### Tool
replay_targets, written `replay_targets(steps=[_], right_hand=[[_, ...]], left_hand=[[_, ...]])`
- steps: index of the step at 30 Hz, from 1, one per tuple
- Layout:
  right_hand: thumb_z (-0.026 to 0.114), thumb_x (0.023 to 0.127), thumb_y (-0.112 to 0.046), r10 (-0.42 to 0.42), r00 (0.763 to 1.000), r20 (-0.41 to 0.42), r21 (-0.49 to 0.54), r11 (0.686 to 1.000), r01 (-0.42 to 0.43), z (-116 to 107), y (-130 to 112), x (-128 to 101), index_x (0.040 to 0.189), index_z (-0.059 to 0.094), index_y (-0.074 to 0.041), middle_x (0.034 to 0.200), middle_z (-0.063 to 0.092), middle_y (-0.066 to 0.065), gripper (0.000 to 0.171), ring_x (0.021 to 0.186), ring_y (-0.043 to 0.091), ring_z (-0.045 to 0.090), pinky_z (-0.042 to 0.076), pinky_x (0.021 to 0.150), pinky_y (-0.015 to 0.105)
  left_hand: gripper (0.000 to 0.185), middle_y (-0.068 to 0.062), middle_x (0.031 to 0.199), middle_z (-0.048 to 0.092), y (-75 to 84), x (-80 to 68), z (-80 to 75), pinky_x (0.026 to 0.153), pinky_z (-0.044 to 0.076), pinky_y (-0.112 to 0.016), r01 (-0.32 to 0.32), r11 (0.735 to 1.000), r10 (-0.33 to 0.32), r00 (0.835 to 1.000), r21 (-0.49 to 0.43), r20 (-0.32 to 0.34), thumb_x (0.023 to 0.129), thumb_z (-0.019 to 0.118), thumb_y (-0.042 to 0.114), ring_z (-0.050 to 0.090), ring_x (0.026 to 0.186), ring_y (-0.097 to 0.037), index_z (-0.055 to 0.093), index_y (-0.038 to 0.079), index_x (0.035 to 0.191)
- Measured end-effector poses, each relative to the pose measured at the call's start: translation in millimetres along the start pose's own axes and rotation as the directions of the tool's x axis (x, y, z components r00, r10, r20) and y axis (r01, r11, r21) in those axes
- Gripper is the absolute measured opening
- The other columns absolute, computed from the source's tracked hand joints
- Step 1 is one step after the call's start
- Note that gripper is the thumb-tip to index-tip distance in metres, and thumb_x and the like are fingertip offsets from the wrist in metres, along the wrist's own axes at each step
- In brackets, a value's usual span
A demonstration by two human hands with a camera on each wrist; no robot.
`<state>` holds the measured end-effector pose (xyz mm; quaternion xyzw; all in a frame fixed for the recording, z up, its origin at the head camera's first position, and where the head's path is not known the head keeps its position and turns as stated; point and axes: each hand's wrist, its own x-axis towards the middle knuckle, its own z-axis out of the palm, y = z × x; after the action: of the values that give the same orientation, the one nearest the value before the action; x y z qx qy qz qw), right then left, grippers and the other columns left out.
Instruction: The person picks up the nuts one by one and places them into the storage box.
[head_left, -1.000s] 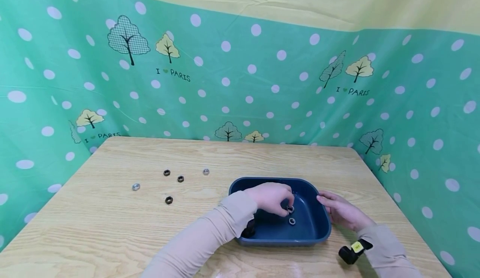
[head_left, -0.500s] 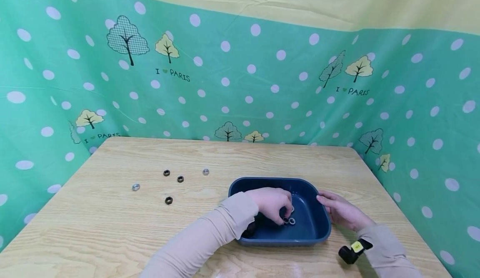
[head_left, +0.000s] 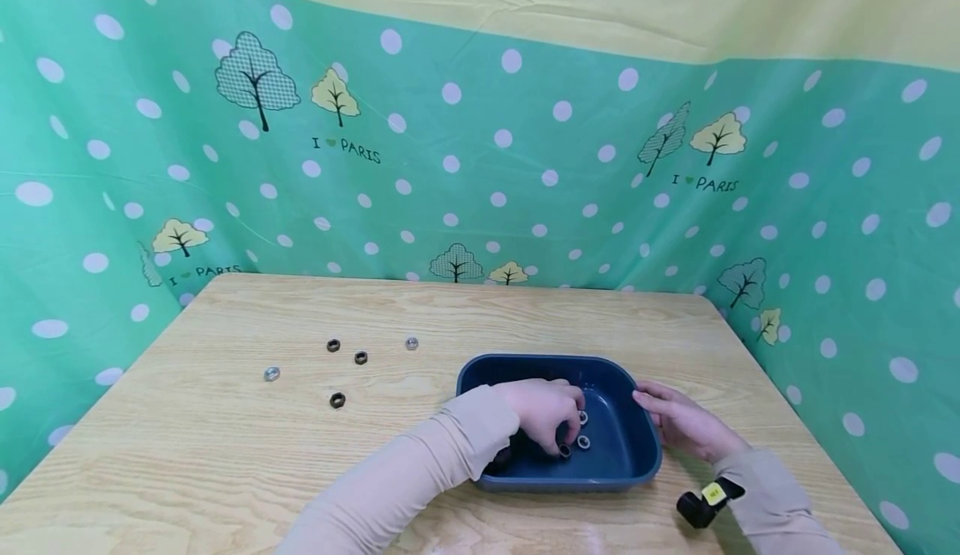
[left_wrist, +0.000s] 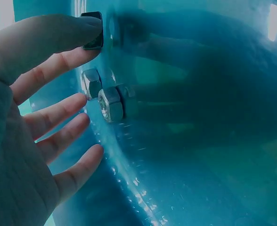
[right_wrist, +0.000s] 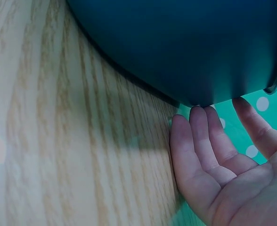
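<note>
- My left hand [head_left: 545, 412] is down inside the dark blue tray [head_left: 637, 467], fingertips pinching a black nut [head_left: 565, 451] against the tray floor; in the left wrist view the thumb and forefinger close on that nut [left_wrist: 93, 32] while the other fingers stay spread
- Two silver nuts [head_left: 583, 430] lie just beside those fingertips, on the side toward my right hand, so the left hand is clearly nearer; they sit flat, holes up, with no long axis to speak of
- My right hand [head_left: 682, 422] rests open, fingers straight against the tray's outer wall [right_wrist: 195, 56]
- Tray: smooth, glossy plastic with rounded corners; nuts: hexagonal metal, small
- Five more nuts, three black [head_left: 337, 400] and two silver [head_left: 272, 373], lie scattered well apart on the pale wood-grain tabletop [head_left: 225, 455] to the left
</note>
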<state>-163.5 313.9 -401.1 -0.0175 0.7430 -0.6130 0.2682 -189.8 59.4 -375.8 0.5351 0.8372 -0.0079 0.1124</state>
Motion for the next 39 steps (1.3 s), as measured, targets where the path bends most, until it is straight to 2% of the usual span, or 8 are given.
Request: replay_targets(steps=[3, 6, 10, 22, 27, 33, 35, 39], right_hand=[[0.042, 0.100, -0.036, 0.010, 1.000, -0.019, -0.014, 1.000, -0.010, 1.0, -0.6, -0.2, 0.144, 0.003, 0.011, 0.126, 0.058, 0.011, 0.075, 0.103, 0.011, 0.061, 0.049, 0.091, 0.040], [0.042, 0.100, -0.036, 0.013, 1.000, -0.025, -0.016, 1.000, -0.013, 1.1, -1.1, -0.1, 0.145, 0.003, 0.010, 0.128, 0.056, 0.012, 0.075, 0.104, 0.011, 0.061, 0.049, 0.092, 0.041], [0.043, 0.100, -0.035, -0.002, 1.000, -0.008, 0.000, 1.000, 0.002, 0.1, -1.1, 0.2, 0.144, 0.003, 0.011, 0.120, 0.060, 0.002, 0.075, 0.101, 0.009, 0.061, 0.049, 0.091, 0.039], [0.042, 0.101, -0.033, -0.047, 0.998, 0.043, 0.034, 0.998, 0.046, -2.9, 0.3, 1.4, 0.141, 0.014, 0.011, 0.107, 0.066, -0.008, 0.065, 0.096, 0.008, 0.064, 0.051, 0.085, 0.035], [0.042, 0.101, -0.033, -0.045, 0.998, 0.039, 0.029, 0.999, 0.044, -2.5, 0.1, 1.5, 0.141, 0.013, 0.011, 0.106, 0.066, -0.008, 0.066, 0.095, 0.008, 0.064, 0.051, 0.085, 0.035], [0.042, 0.101, -0.033, -0.043, 0.998, 0.039, 0.030, 0.999, 0.041, -1.5, -0.1, 1.0, 0.142, 0.010, 0.012, 0.107, 0.066, -0.007, 0.068, 0.095, 0.008, 0.064, 0.051, 0.085, 0.035], [0.042, 0.101, -0.033, -0.043, 0.998, 0.038, 0.032, 0.999, 0.042, -1.5, 0.3, 0.8, 0.142, 0.011, 0.011, 0.108, 0.066, -0.007, 0.068, 0.096, 0.008, 0.065, 0.051, 0.085, 0.035], [0.042, 0.101, -0.033, -0.037, 0.999, 0.034, 0.037, 0.999, 0.036, -1.6, 1.5, 0.6, 0.143, 0.012, 0.011, 0.109, 0.066, -0.007, 0.067, 0.096, 0.009, 0.065, 0.051, 0.085, 0.036]], left_hand=[[0.006, 0.005, 0.128, 0.050, 0.1, 0.6, 1.5, 0.084, 0.039, -0.014, -0.009, 0.999, 0.009, 1.000, 0.032, -0.008, 0.077, 0.077, 0.032, 0.042, 0.113, -0.009, 0.072, 0.030, 0.080], [0.006, 0.005, 0.130, 0.049, 1.3, 0.1, 1.2, 0.083, 0.040, -0.015, -0.006, 0.999, 0.006, 1.000, 0.043, -0.009, 0.076, 0.077, 0.032, 0.041, 0.115, -0.010, 0.073, 0.030, 0.080], [0.006, 0.004, 0.133, 0.048, 2.1, -0.4, -0.1, 0.082, 0.040, -0.017, -0.004, 0.999, 0.004, 1.000, 0.044, -0.004, 0.076, 0.077, 0.032, 0.040, 0.119, -0.011, 0.073, 0.030, 0.080], [0.008, 0.004, 0.135, 0.048, -2.5, 0.5, 2.0, 0.085, 0.041, -0.020, -0.029, 0.999, 0.029, 1.000, 0.023, -0.004, 0.076, 0.078, 0.030, 0.037, 0.122, -0.012, 0.072, 0.030, 0.081], [0.010, 0.004, 0.136, 0.048, -5.5, -1.1, -0.9, 0.091, 0.040, -0.023, -0.022, 0.999, 0.022, 1.000, -0.047, -0.002, 0.076, 0.078, 0.027, 0.037, 0.124, -0.013, 0.072, 0.031, 0.082], [0.007, 0.003, 0.134, 0.051, -11.4, -2.6, -4.1, 0.096, 0.039, -0.016, -0.021, 0.983, 0.014, 0.999, -0.183, -0.039, 0.078, 0.077, 0.029, 0.042, 0.125, -0.011, 0.074, 0.027, 0.085], [0.006, 0.004, 0.130, 0.054, -13.1, -2.2, -4.5, 0.095, 0.040, -0.015, -0.023, 0.972, 0.012, 0.999, -0.233, -0.047, 0.080, 0.075, 0.029, 0.046, 0.121, -0.009, 0.073, 0.025, 0.085], [0.010, 0.008, 0.114, 0.061, -15.7, 0.4, -4.5, 0.087, 0.042, -0.011, -0.031, 0.962, 0.011, 0.997, -0.271, -0.074, 0.085, 0.070, 0.030, 0.053, 0.103, -0.002, 0.072, 0.023, 0.091]])
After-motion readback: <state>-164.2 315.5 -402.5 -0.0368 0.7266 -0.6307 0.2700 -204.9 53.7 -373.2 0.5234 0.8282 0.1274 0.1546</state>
